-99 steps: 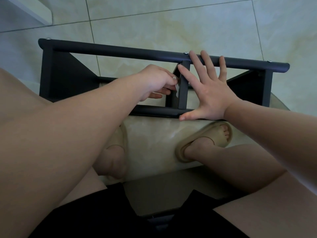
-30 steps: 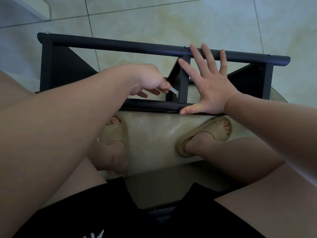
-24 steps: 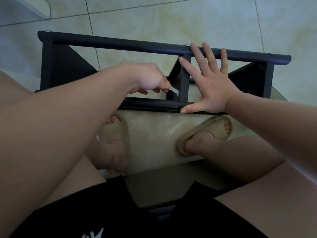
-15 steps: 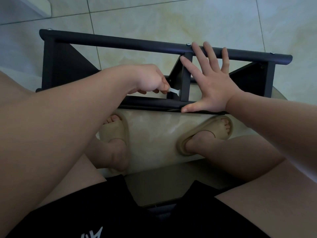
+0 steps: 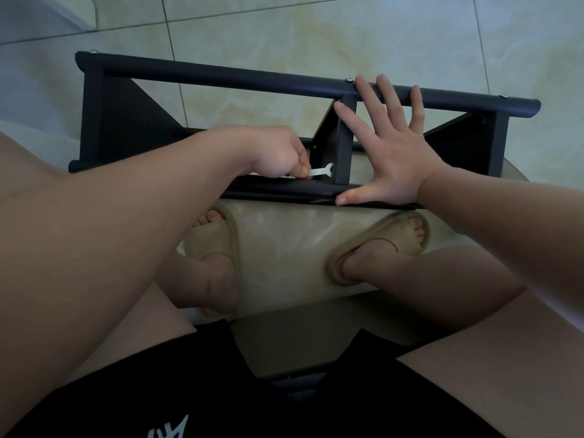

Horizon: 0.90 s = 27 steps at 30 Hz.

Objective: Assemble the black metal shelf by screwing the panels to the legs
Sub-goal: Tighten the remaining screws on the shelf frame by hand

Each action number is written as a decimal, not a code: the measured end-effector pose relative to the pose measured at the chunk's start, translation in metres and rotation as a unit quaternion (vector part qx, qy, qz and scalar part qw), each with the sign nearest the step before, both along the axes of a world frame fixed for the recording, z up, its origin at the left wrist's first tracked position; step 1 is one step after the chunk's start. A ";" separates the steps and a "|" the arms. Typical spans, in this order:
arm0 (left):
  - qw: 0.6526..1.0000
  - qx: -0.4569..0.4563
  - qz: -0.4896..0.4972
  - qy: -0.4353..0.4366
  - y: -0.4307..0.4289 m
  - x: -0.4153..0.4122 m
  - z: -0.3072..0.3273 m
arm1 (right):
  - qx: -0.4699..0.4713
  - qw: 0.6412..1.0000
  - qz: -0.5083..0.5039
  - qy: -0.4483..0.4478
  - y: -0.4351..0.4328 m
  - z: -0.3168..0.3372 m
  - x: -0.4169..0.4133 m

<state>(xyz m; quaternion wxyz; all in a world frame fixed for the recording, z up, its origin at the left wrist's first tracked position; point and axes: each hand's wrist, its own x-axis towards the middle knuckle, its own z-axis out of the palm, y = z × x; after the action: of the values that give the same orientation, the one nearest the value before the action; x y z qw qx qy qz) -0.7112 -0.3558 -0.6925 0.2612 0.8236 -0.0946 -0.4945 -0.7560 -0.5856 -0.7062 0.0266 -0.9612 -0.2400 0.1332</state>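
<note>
Since the small flat silver stamped-metal wrench (image 5: 320, 171) is only pinched by its tail end in the curled fingers of the left hand (image 5: 278, 154), a slip is probably the main thing to be worried about. Not much leverage is offered by a thin spanner like that, and the fastener itself can't be made out in the dark corner, so how well the open jaw is seated can't be told. If it gets popped off mid-turn, knuckles could be scraped on the panel edge or the fastener rounded. Should the bracing be eased, the joint could be shifted and the thread crossed.

As for layout: the black metal shelf (image 5: 120, 121) is laid on its side on the pale glossy tiled floor (image 5: 284, 36), just beyond the feet. The upright middle panel (image 5: 343, 143) is sandwiched between both hands. The wrench head is put right at its lower left corner, just above the near leg tube (image 5: 278, 187), with the left hand close beside it. The right hand (image 5: 392, 153) is spread wide and flat, nothing gripped, with fingertips laid on the far round leg tube (image 5: 237, 75) and the thumb pressed on the near one.
</note>
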 end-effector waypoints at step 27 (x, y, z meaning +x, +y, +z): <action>0.943 -0.064 0.312 0.100 -0.027 0.002 0.001 | 0.010 1.000 -0.001 0.002 0.000 0.001 0.000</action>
<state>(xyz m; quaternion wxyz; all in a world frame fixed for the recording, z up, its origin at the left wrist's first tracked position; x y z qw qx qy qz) -0.7092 -0.3825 -0.6915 0.4624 0.7401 0.1625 -0.4605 -0.7557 -0.5858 -0.7053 0.0369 -0.9609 -0.2401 0.1330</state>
